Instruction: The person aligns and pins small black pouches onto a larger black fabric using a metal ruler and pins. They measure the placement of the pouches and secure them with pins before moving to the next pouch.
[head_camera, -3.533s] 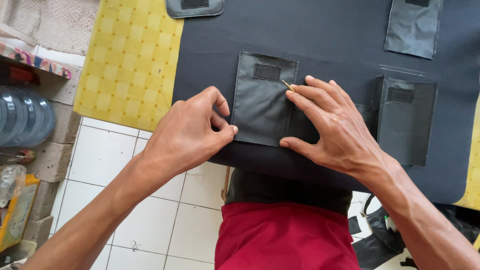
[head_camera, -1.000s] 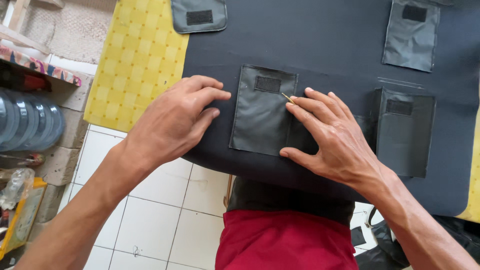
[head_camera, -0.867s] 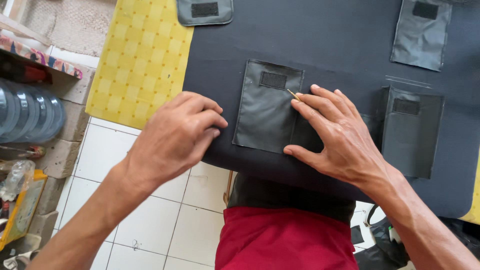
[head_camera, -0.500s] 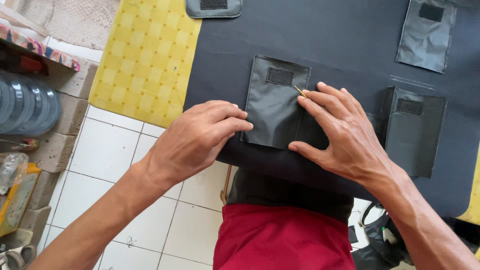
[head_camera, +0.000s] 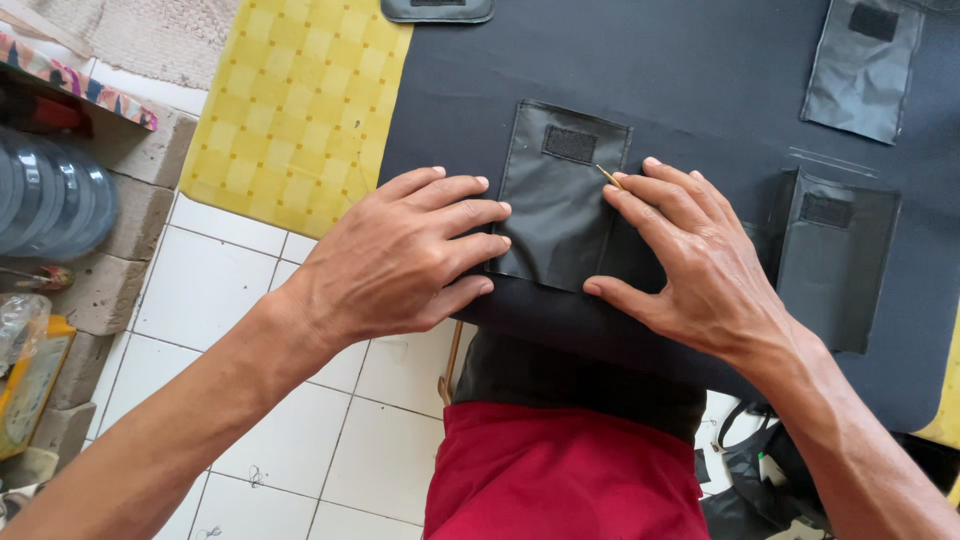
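- At my far left, a yellow flat package (head_camera: 28, 385) with a clear plastic wrapper (head_camera: 18, 318) above it, beside the concrete blocks.
- No signs or screens.

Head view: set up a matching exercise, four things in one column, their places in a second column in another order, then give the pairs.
Things:
1. left hand
2. right hand
3. yellow checked mat
4. red cloth

Places:
A. bottom of the picture, below the dark fabric sheet
B. flat at the left edge of the middle pocket piece
C. under the dark sheet, showing at upper left
D. on the right side of the middle pocket piece, a thin stick at its fingertips

Pairs: 1-B, 2-D, 3-C, 4-A
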